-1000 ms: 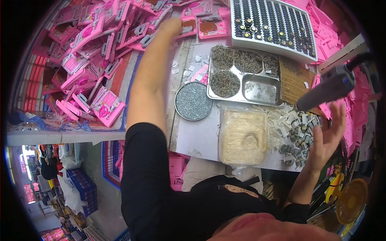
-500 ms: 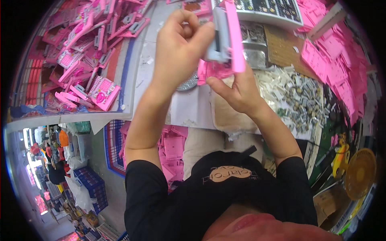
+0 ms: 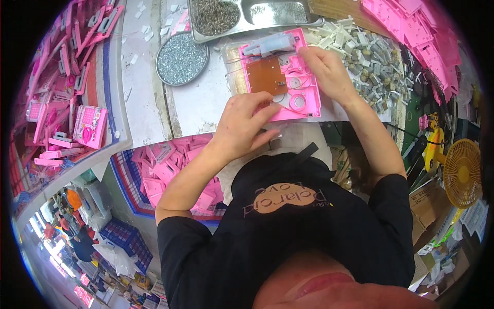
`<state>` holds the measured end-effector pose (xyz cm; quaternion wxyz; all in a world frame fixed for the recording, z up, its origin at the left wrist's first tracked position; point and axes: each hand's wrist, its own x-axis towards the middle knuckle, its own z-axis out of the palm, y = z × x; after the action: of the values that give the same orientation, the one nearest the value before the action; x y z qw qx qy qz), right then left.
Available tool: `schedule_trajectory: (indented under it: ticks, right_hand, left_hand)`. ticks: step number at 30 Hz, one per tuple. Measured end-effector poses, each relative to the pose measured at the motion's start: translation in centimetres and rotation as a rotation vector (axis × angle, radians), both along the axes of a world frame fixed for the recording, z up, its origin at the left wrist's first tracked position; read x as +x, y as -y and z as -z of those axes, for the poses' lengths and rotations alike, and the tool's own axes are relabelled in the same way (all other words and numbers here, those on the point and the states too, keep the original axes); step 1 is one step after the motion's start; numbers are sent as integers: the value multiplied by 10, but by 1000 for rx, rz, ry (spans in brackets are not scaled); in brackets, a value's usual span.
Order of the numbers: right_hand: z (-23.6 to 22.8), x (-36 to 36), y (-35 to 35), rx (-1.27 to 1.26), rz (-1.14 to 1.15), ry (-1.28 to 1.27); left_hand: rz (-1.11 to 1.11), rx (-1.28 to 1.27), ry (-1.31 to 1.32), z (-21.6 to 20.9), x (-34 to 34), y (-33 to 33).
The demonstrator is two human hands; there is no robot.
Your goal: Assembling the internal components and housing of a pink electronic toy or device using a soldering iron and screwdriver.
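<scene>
A pink plastic casing (image 3: 311, 98) lies open-side up on the table before me. Inside it are a brown circuit board (image 3: 266, 77), thin wires and a pink ring. A grey plastic part (image 3: 271, 45) sits along its far edge. My right hand (image 3: 332, 77) has its fingers closed on the casing's right edge. My left hand (image 3: 242, 126) is at the near left corner, fingers apart, with fingertips at the board's near edge and the thumb below the casing.
A round dish of small silvery screws (image 3: 182, 58) stands left of the casing. Beyond is a metal tray (image 3: 247, 23) with small brown metal parts. Grey and white pieces (image 3: 370, 64) are heaped right. Pink assemblies (image 3: 90, 126) pile up left; a crate (image 3: 131, 190) holds pink parts below.
The pink casing has come down from a raised, edge-on position to lie flat with its inside showing. Both hands have lowered with it; the left has loosened from its curled grip. The view has shifted.
</scene>
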<state>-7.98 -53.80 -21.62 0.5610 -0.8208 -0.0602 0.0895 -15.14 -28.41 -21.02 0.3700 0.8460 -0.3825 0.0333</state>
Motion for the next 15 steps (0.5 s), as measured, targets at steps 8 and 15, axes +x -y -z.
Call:
schedule_trajectory:
  ticks: [8,15]
  right_hand:
    - [8,19,-1,-681,-114,314]
    - [-16,26,2,-693,-261,199]
  left_hand:
    - [-34,157,117,5,5,-21]
    - [29,196,10,-1,11,-16]
